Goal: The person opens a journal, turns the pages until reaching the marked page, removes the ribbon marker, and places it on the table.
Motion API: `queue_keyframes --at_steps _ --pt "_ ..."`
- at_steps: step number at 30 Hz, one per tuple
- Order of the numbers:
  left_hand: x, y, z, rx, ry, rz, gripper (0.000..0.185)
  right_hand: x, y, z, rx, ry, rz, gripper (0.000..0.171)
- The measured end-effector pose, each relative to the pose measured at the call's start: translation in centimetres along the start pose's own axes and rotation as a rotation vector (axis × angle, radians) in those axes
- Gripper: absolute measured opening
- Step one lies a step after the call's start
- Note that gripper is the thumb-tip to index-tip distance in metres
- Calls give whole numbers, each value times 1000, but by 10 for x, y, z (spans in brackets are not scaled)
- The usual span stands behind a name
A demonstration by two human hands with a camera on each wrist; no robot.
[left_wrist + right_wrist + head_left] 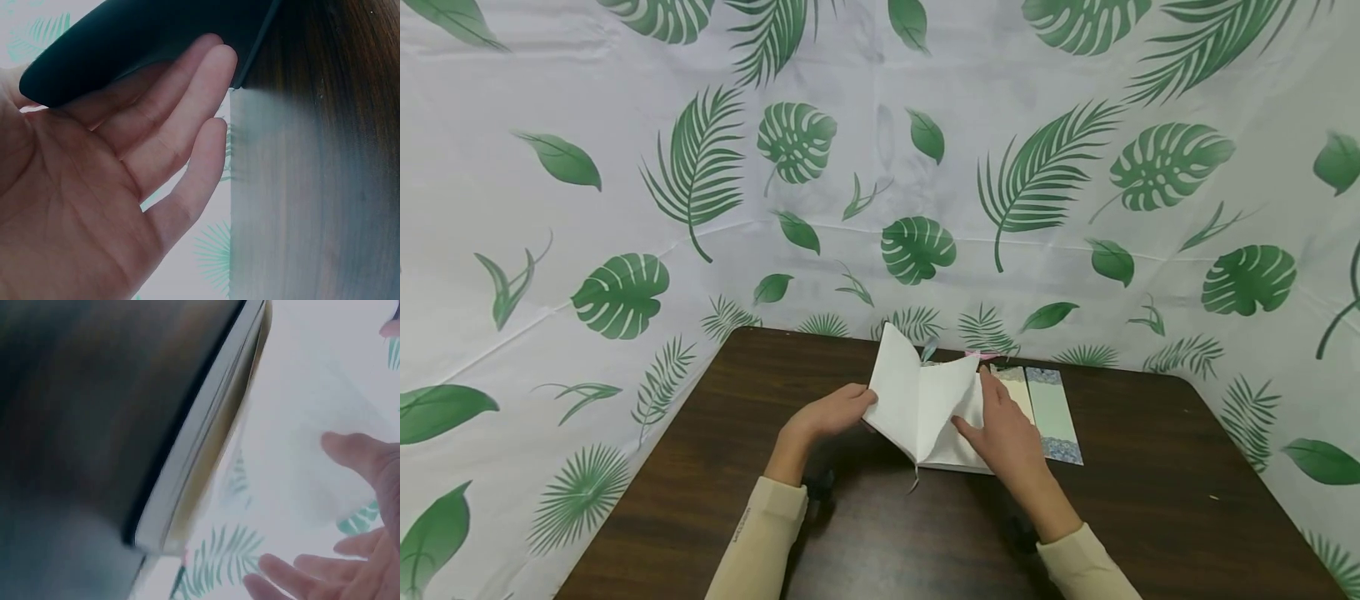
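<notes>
A notebook with blank white pages lies open at the middle of the table, its left side raised and tilted. My left hand holds that left side by its outer edge, thumb over the page. In the left wrist view, the fingers lie under the dark cover. A page stands up curved from the spine. My right hand is beside it, its thumb at the page and its other fingers extended. A thin ribbon hangs from the spine's lower end.
Right of the notebook, a pale green card with blue patterned ends lies flat, and a cream card lies partly behind my right hand. The dark wooden table meets a leaf-printed white cloth at the back and sides.
</notes>
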State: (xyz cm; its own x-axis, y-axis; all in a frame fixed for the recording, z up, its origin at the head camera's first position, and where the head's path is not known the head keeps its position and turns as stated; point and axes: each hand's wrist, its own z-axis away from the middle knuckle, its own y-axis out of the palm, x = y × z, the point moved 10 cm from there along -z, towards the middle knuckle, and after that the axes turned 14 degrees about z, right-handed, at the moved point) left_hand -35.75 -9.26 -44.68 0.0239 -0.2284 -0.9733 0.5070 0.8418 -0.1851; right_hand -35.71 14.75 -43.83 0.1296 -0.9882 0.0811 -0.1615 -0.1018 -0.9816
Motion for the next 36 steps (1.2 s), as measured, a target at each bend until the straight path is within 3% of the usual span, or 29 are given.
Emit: queue_keyframes --at_steps 3,7,15,23,31,36 --pt "0 0 0 5 1 -8 49 6 10 2 58 18 -136 99" --pt "0 -1 -1 7 7 -13 49 25 28 8 164 -34 -291 85" --pt "-2 0 0 20 11 3 49 56 45 21 275 -230 -401 70" --pt "-4 3 -1 58 36 -4 52 70 45 30 319 -363 -339 75" --pt "0 -1 1 -18 -33 -34 62 76 42 33 303 -437 -294 72" --pt "-1 1 1 -11 -20 -70 49 74 41 34 300 -434 -284 72"
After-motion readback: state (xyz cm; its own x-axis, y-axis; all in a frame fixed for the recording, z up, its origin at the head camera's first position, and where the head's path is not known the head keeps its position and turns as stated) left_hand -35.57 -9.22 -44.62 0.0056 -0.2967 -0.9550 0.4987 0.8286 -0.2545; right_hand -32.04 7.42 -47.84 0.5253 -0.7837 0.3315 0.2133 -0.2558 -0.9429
